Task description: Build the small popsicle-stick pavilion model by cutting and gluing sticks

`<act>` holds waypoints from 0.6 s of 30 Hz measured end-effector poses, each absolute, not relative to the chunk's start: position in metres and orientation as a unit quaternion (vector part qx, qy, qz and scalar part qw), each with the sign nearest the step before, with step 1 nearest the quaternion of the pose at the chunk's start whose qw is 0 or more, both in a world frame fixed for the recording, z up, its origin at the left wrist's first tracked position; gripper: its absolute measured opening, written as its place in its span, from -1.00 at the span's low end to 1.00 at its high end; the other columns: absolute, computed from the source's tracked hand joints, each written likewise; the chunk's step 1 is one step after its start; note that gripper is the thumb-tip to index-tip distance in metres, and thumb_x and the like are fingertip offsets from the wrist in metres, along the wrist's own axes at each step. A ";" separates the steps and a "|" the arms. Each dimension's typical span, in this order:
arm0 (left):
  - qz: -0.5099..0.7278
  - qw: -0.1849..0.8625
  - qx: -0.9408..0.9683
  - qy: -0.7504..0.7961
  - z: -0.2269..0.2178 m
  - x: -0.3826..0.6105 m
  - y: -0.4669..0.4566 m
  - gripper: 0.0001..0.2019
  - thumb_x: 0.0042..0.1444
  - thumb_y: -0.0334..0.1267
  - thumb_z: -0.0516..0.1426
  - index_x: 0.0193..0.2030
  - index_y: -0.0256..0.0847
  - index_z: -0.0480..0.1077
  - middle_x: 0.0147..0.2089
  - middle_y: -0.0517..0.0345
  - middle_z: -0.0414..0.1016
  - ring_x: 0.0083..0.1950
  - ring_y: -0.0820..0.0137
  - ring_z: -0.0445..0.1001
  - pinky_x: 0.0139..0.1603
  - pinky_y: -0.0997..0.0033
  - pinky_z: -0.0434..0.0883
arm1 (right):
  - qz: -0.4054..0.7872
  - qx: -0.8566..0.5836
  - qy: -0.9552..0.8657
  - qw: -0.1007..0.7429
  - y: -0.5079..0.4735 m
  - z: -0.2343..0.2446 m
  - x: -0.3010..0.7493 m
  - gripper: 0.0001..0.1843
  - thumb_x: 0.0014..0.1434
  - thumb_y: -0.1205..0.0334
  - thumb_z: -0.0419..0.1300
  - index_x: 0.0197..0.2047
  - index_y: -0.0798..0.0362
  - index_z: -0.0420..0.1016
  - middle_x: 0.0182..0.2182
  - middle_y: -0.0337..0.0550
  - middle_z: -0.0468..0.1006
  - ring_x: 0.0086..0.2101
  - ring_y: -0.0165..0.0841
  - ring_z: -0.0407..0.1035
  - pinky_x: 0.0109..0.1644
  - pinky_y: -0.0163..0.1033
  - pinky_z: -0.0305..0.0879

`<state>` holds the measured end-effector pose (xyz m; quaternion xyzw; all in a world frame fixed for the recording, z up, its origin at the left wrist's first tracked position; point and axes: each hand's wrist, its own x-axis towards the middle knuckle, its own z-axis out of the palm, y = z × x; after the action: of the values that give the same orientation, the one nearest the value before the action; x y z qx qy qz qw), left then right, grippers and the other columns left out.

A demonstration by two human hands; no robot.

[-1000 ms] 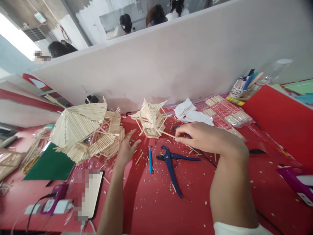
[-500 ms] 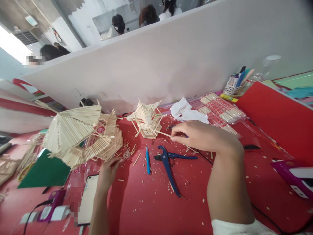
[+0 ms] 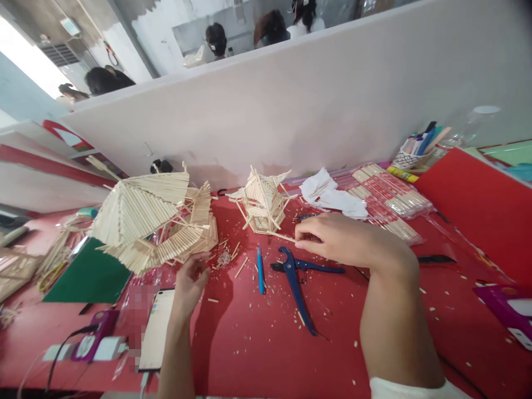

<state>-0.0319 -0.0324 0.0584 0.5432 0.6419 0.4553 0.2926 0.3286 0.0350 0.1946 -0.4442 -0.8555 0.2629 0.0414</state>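
My right hand [image 3: 322, 235] pinches a thin wooden stick [image 3: 283, 237] between thumb and fingers. The stick's far end lies at the front base of a small pavilion model [image 3: 264, 202] built of similar sticks; whether they touch, I cannot tell. My left hand [image 3: 192, 280] hovers low over the table with loosely bent fingers apart, holding nothing visible. It is close to the front edge of a larger stick model [image 3: 145, 216] with a wide pointed roof. Between my hands lie a small pile of offcuts [image 3: 224, 257], a blue pen-like tool [image 3: 260, 270] and a blue-handled cutter [image 3: 293, 277].
Packs of sticks [image 3: 390, 188] and crumpled white tissue [image 3: 330, 194] lie at the back right, near a pen cup [image 3: 407, 158]. A red board [image 3: 477, 205] leans at the right. The phone [image 3: 155, 332] and green board [image 3: 89, 274] are left. A white partition [image 3: 257, 105] stands behind.
The view has shifted, so the scene sits further right. My right hand has brought the stick slightly nearer me along the small pavilion's base. My left hand has drawn back slightly leftward.
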 end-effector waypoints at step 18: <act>0.529 0.423 0.488 0.550 0.069 -0.002 -0.031 -0.68 0.09 -0.13 0.31 -0.04 -0.12 0.44 -0.19 0.15 0.39 -0.24 0.41 0.37 -0.21 0.48 0.38 | 0.276 -0.451 -0.848 0.045 0.039 0.190 0.331 -0.72 0.33 0.11 0.05 -0.30 -0.01 0.52 -0.32 -0.11 0.62 -0.33 -0.26 0.44 -0.25 -0.17 0.16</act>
<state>-0.0018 -0.0313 0.0690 0.4879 0.5504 0.5294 0.4228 0.3309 0.0390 0.1898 -0.4505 -0.8480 0.2756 0.0449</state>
